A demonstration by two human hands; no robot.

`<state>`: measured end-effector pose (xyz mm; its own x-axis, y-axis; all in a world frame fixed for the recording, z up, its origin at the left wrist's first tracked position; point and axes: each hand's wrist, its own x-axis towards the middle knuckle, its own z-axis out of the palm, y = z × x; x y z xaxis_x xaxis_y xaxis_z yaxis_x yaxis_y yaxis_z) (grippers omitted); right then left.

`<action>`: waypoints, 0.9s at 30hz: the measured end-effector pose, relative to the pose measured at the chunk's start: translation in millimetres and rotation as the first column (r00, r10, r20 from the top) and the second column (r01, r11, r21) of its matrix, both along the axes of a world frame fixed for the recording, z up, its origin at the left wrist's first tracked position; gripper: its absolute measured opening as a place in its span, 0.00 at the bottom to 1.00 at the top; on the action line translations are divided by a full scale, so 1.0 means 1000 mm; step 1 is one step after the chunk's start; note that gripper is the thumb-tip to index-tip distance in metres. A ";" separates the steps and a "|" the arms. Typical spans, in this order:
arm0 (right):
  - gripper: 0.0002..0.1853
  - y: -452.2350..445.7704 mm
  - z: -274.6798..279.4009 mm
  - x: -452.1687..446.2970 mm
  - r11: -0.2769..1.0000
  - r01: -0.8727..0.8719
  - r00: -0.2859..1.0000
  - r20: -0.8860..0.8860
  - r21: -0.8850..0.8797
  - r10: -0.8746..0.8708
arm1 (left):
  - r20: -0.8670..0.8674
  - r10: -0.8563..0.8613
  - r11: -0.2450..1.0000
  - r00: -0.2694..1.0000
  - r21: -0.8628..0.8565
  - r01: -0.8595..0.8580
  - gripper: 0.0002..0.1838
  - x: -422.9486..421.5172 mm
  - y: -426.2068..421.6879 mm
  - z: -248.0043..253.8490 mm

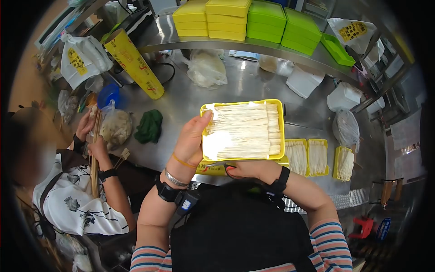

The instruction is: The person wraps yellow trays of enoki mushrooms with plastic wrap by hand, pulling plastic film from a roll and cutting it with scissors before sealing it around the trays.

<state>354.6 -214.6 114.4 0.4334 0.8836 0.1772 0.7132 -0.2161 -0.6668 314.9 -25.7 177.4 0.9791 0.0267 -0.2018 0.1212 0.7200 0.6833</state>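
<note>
My left hand (pixel 192 138) grips the left side of a yellow tray (pixel 282 129), thumb over the rim. Thin white enoki mushrooms (pixel 240 127) lie in rows inside it, and bright glare covers the lower left of the tray. Just below the tray, my right hand (pixel 253 170) is closed beside a yellow printed roll (pixel 210 169) at the table's near edge. Something small, dark and reddish shows at its fingertips; I cannot make out what it is. The tray partly covers the roll.
More filled yellow trays (pixel 318 158) stand to the right. Stacked yellow boxes (pixel 226 20) and green boxes (pixel 267 22) fill the shelf ahead. A tall yellow roll (pixel 136 65), a green cloth (pixel 148 126) and plastic bags are leftward. A co-worker (pixel 81 195) holds thin sticks at left.
</note>
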 end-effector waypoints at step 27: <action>0.20 -0.028 -0.012 0.046 0.934 0.333 0.623 -0.774 0.127 -0.117 | 0.060 0.097 0.995 0.993 -0.042 -0.095 0.22 0.008 0.050 0.026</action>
